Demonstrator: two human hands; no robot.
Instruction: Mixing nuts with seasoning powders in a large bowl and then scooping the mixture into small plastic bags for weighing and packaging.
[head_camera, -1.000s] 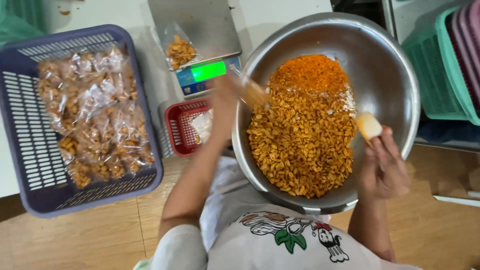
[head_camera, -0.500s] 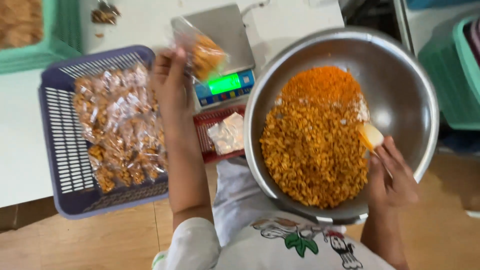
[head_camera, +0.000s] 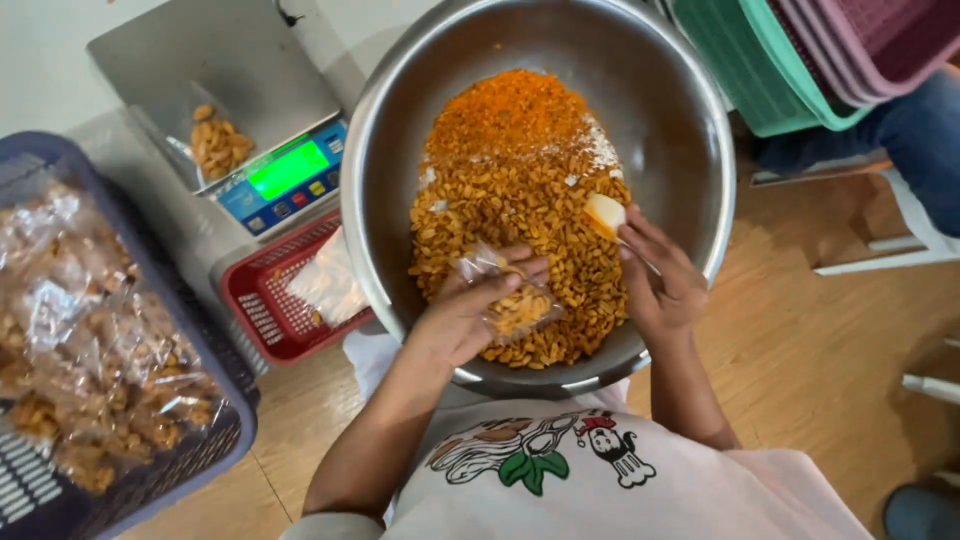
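Steel bowl (head_camera: 690, 150) of orange snacks (head_camera: 520, 180), bagged snacks in basket (head_camera: 200, 440)

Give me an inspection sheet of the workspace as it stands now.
Surface: white table beside a wooden floor.
Job's things: steel bowl of orange snack pieces; clear bag, part filled.
Clutter: scale bearing a filled bag; red basket; blue basket of packed bags.
Grippers: left hand holds the clear bag; right hand holds a pale scoop.
Cables: nothing seen.
Surroundings: stacked green and pink baskets.
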